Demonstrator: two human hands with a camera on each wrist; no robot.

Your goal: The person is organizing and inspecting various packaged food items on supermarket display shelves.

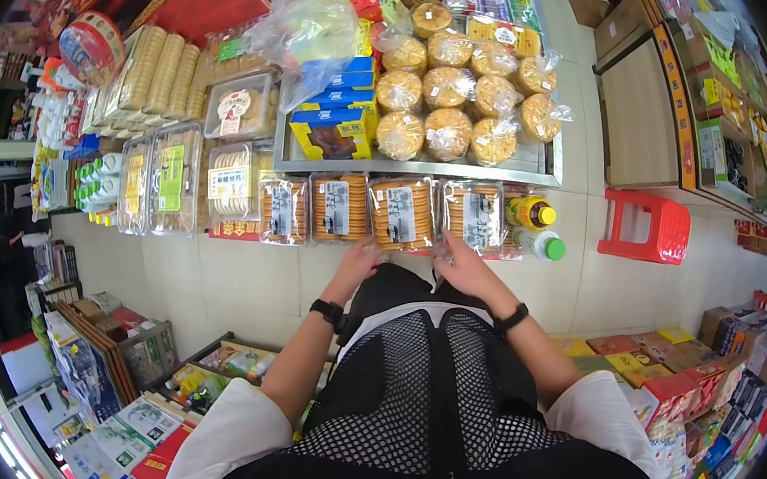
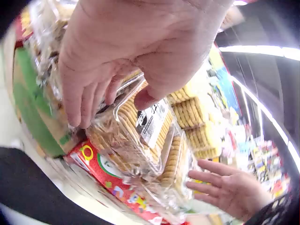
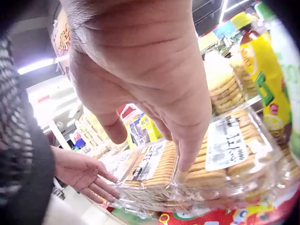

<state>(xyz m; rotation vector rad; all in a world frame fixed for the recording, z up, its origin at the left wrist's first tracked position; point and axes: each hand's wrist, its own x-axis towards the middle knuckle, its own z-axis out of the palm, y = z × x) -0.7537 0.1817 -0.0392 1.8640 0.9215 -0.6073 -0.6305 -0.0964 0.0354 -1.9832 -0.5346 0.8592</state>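
Clear plastic packs of round biscuits stand in a row along the display's near edge. My left hand is by the near side of a biscuit pack with a white label. In the left wrist view its fingers point down beside the biscuit pack, the thumb over its top. My right hand has its fingers at the near corner of the rightmost biscuit pack. The right wrist view has those fingers reaching down over the biscuit pack. Neither hand grips a pack; the fingers look relaxed.
Bagged round pastries and blue-yellow boxes fill a metal-edged tray behind the row. Two bottles stand at its right end, one with a green cap. A red stool is on the tiled floor to the right. Goods lie behind both elbows.
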